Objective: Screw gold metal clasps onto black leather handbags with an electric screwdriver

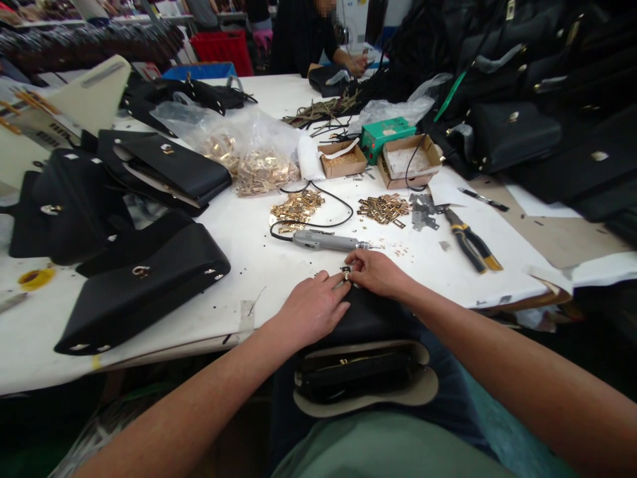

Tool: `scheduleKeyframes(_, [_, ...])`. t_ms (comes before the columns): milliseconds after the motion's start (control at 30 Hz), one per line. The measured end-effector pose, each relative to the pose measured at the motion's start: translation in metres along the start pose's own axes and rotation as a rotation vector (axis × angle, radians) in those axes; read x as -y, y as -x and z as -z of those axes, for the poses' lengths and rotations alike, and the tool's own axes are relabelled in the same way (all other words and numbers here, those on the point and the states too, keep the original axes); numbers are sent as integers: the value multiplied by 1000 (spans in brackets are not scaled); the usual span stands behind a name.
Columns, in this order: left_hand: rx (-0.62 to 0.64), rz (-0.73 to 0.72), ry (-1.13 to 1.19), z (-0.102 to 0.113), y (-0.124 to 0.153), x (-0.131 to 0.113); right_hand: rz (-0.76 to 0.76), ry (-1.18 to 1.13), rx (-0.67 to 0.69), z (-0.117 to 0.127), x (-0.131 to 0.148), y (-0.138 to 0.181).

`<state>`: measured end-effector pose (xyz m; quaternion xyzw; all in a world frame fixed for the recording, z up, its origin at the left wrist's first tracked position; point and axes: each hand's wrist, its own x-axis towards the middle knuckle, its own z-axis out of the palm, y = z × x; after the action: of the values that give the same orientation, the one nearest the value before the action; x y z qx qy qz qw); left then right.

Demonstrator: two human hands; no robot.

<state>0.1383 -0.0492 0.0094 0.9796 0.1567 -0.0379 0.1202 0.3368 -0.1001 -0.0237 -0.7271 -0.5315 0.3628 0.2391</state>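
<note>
A black handbag (371, 315) lies across my lap against the table edge, its pale-lined mouth gaping toward me. At its far edge sits a small metal fitting (346, 270). My left hand (318, 303) rests on the bag, its fingers curled and pressed against it beside the fitting. Pinched fingers of my right hand (374, 271) grip the fitting from the other side; its exact shape is mostly covered. Just beyond my hands lies a grey electric screwdriver (326, 240) with a black cord.
Gold metal plates (296, 209) and darker plates (383, 210) lie in piles. Pliers (472, 242) are at right, near a green box (385, 136) and a small carton (343, 161). Finished-looking black bags (149, 279) stand at left. Another person (308, 36) sits across the table.
</note>
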Motion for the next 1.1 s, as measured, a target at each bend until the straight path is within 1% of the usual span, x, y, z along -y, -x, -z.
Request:
scheduleKeyframes(233, [49,-37,96,5,-1,13,-19,-38,-9,-1,-1,-2])
scheduleKeyframes(367, [59,0,107,8,-2,10,-1,-7,-29,-1,-2,-2])
scheduleKeyframes(600, [65,3,15,8,-8,2,8,4,-39,-2,-3,-1])
scheduleKeyframes(800, [4,46,-54,3,-9,-5,37,38,-40,0,-1,1])
scheduleKeyframes(933, [-30,73,-91,-5,-9,-8,28,60,30,6,4,3])
scheduleKeyframes(1100, [-116,82,-35,-14,-8,-4,13,82,59,11,9,2])
